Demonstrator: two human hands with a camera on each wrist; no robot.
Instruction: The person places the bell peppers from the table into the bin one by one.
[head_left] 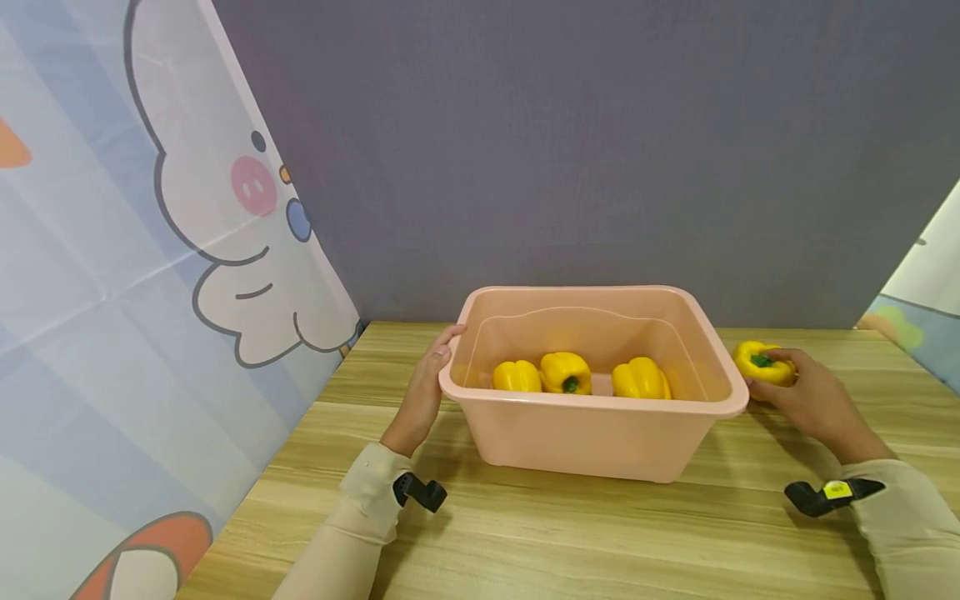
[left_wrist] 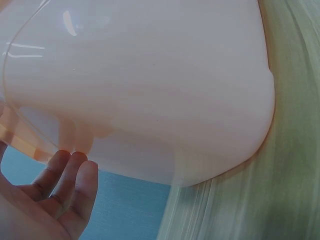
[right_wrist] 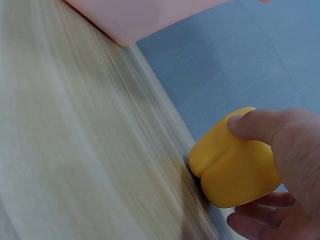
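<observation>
A pink plastic tub [head_left: 581,437] stands on the table with several yellow bell peppers inside, among them one at the left [head_left: 516,376], one with its green stem forward [head_left: 564,372] and one farther right [head_left: 640,377]. My left hand [head_left: 427,379] holds the tub's left rim. In the left wrist view, fingertips [left_wrist: 86,175] of that hand rest against the outer wall below the rim. To the right of the tub, my right hand [head_left: 813,400] grips another yellow bell pepper [right_wrist: 235,165], thumb on one side and fingers around the other. Its green stem [head_left: 762,360] shows in the head view.
The wooden table [head_left: 480,533] runs back to a dark grey panel [head_left: 600,150]. A cartoon-printed sheet [head_left: 97,250] hangs along the left, and another printed sheet [head_left: 926,304] shows at the far right. Each wrist wears a black strap mount [head_left: 420,492].
</observation>
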